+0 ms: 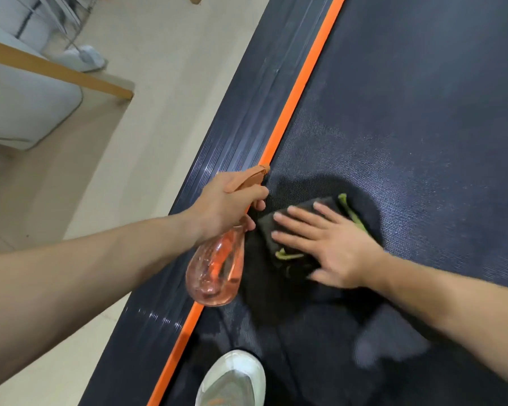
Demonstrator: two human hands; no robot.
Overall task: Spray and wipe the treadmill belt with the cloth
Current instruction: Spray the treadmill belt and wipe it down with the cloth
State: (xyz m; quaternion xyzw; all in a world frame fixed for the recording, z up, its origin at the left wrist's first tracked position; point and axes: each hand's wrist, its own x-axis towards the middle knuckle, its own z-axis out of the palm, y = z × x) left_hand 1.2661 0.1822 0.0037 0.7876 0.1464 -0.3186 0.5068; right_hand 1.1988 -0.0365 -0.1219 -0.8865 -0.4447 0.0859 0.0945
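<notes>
Fingers (pixel 302 217) of the right hand (pixel 332 247) lie straight, pressing the dark cloth (pixel 267 232) flat on the damp-patched treadmill belt (pixel 423 112); the left hand (pixel 226 203) grips an orange spray bottle (pixel 217 268). Pale floor (pixel 159 127) and a grey sofa (pixel 21 112) lie beyond its orange stripe (pixel 302 77)

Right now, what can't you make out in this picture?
Head view only.
The cloth: its middle is covered by the right hand.
The spray bottle: its trigger is wrapped by the left hand; whether it is squeezed is unclear.
The treadmill belt: cut off at the top, right and bottom edges.
The shoe: cut off by the bottom edge.
</notes>
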